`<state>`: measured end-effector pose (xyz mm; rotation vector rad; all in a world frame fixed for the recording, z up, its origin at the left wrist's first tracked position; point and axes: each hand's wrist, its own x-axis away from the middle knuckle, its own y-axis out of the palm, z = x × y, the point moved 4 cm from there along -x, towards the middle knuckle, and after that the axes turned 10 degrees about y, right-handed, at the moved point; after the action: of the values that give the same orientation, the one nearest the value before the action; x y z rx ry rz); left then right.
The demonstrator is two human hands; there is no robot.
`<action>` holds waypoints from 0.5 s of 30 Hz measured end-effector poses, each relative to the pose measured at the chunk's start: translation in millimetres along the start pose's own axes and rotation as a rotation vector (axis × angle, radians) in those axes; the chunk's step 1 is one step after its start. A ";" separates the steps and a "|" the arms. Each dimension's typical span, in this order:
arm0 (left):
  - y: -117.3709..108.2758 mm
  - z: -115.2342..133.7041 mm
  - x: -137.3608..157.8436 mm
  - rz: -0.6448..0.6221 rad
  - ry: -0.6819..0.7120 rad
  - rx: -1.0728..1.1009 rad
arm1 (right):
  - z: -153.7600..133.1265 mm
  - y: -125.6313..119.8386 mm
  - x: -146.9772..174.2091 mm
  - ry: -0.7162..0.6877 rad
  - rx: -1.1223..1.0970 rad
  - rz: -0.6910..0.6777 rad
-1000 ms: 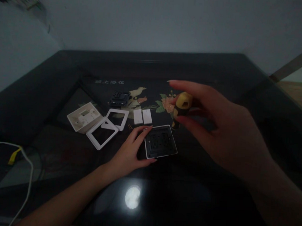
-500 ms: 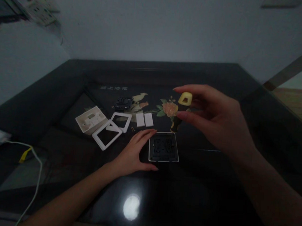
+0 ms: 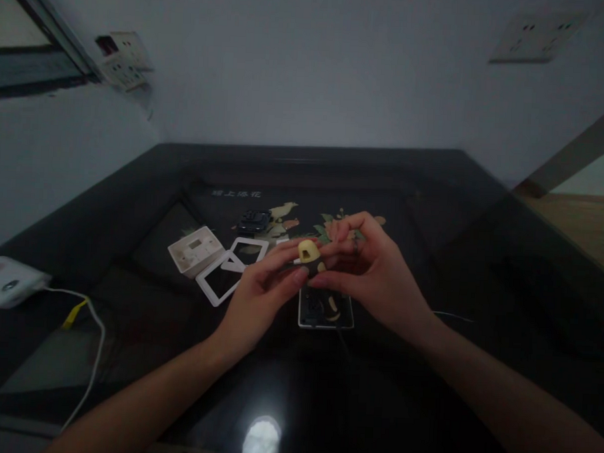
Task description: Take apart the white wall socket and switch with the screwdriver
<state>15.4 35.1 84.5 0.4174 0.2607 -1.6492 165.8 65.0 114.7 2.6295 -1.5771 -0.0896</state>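
Note:
A screwdriver (image 3: 309,252) with a yellow-and-black handle stands tilted, its yellow end up, over a black switch module (image 3: 312,314) with a thin white edge. My right hand (image 3: 373,266) closes on the handle from the right side. From the left, my left hand (image 3: 267,282) pinches the upper end between thumb and fingers. The module lies on the dark table under both hands, its back half partly covered. I cannot make out the screwdriver's tip.
To the left lie a white wall box (image 3: 195,250), two overlapping white frames (image 3: 209,294) and a second black module (image 3: 255,221). A white device (image 3: 10,284) with a cable (image 3: 98,351) sits at the far left. Wall sockets (image 3: 538,38) are on the back wall.
My right hand has brought the screwdriver left and down over the module. My left hand has left the module's edge and taken hold of the handle. The camera view has tilted up.

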 end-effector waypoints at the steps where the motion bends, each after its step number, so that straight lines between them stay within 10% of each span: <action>1: 1.1 -1.3 -0.4 0.035 0.008 0.029 | -0.3 0.8 0.0 -0.003 -0.009 0.011; 15: -29.1 14.1 -29.3 0.168 0.329 0.032 | 72.8 -44.4 28.9 -0.146 0.599 0.108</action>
<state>-12.7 59.6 107.4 0.7174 0.4329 -1.4168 211.9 57.9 37.8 3.0065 -2.0590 0.2424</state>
